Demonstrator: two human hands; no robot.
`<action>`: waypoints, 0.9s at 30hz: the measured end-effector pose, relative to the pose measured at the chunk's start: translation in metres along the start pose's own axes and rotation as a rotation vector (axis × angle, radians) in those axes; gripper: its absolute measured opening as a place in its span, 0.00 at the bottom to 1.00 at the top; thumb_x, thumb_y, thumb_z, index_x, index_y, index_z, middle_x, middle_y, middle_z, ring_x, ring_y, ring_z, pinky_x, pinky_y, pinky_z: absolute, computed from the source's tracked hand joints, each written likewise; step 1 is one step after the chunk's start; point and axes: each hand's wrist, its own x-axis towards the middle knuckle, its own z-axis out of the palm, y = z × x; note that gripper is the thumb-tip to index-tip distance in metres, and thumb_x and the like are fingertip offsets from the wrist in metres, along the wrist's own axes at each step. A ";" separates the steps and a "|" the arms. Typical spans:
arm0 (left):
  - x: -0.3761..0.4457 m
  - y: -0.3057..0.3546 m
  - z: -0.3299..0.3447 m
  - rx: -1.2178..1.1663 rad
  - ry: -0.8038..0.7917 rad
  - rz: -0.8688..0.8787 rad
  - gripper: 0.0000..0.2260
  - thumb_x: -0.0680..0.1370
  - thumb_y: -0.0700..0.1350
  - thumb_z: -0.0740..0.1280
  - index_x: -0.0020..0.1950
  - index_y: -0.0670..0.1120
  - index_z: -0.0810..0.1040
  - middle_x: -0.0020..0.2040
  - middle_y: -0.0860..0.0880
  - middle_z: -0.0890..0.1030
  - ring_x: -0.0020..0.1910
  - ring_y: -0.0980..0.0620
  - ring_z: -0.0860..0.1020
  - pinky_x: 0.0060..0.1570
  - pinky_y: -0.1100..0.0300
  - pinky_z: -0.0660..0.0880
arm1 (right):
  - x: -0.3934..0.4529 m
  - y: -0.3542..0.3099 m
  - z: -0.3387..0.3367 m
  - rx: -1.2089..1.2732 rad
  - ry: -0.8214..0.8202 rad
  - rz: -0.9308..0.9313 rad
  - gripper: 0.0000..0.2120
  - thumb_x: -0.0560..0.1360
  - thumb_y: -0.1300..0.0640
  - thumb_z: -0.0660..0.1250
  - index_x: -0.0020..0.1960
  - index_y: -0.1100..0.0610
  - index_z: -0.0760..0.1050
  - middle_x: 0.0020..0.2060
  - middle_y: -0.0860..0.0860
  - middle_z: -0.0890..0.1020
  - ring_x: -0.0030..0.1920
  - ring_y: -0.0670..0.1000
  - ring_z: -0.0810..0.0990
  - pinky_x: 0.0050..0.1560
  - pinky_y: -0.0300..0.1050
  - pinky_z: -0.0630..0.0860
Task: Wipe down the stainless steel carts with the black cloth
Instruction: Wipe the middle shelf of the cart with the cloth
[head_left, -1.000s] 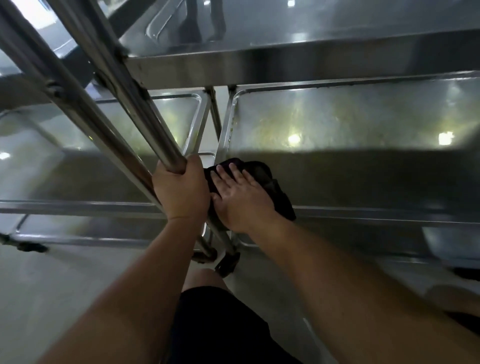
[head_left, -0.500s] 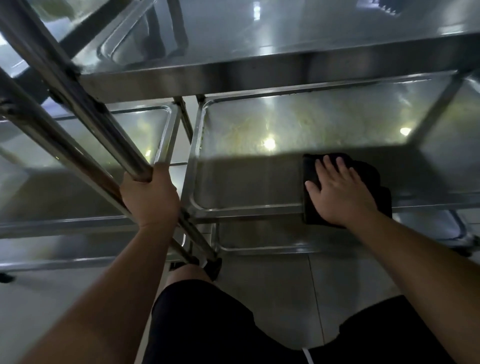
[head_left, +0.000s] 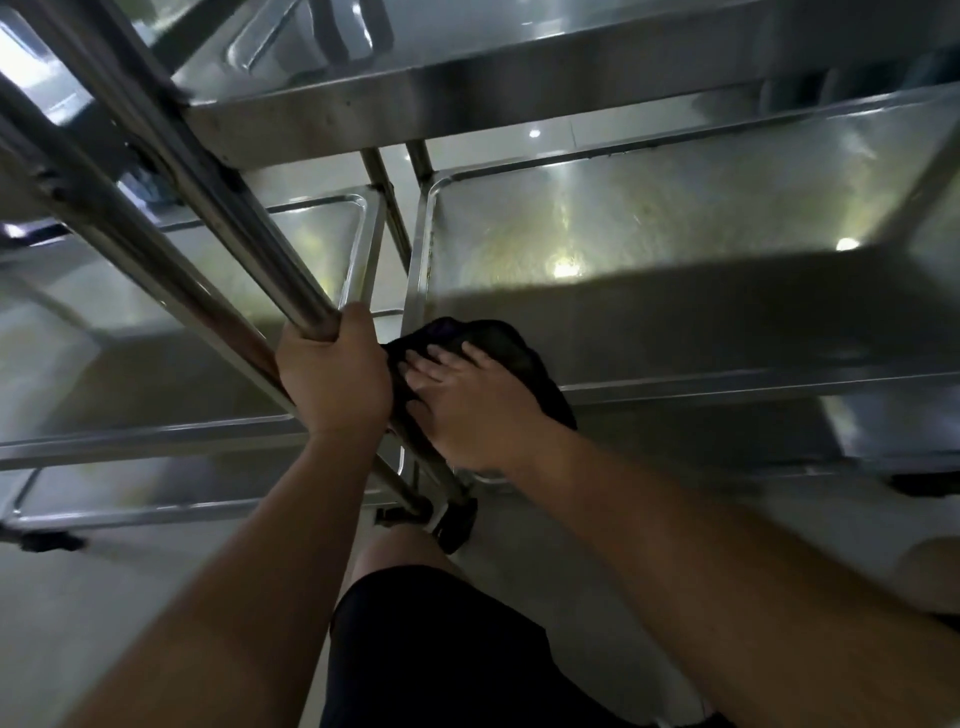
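Black cloth (head_left: 511, 358) lies bunched at the near-left corner of the right cart's middle shelf (head_left: 701, 312), pressed flat under the right hand (head_left: 467, 408), fingers straight. At nine o'clock of it, the left hand (head_left: 332, 379) has its grip clenched round the cart's upright post (head_left: 218, 208).

The black cloth (head_left: 506, 358) lies bunched on the right stainless cart's middle shelf (head_left: 675, 322), at its seven-o'clock corner. A second cart (head_left: 156, 374) stands just beside it at nine o'clock.
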 end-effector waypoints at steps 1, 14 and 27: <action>-0.001 0.000 0.000 0.000 0.000 0.006 0.23 0.70 0.52 0.65 0.45 0.30 0.78 0.31 0.37 0.79 0.25 0.52 0.77 0.26 0.63 0.72 | -0.009 0.011 0.000 -0.034 -0.018 -0.024 0.29 0.85 0.41 0.46 0.84 0.48 0.56 0.83 0.44 0.58 0.83 0.47 0.51 0.82 0.54 0.45; -0.001 0.001 0.001 -0.042 0.004 -0.002 0.25 0.70 0.54 0.65 0.45 0.30 0.76 0.37 0.31 0.79 0.28 0.49 0.76 0.25 0.63 0.71 | -0.178 0.180 -0.050 -0.166 -0.014 0.441 0.35 0.82 0.36 0.37 0.84 0.50 0.58 0.82 0.45 0.59 0.82 0.45 0.52 0.81 0.51 0.48; 0.003 -0.005 0.002 -0.027 0.027 0.061 0.25 0.68 0.56 0.65 0.43 0.32 0.77 0.34 0.35 0.79 0.29 0.44 0.78 0.28 0.59 0.73 | 0.024 0.017 0.005 0.040 -0.076 0.044 0.30 0.85 0.41 0.40 0.85 0.49 0.45 0.84 0.44 0.47 0.83 0.46 0.41 0.81 0.52 0.36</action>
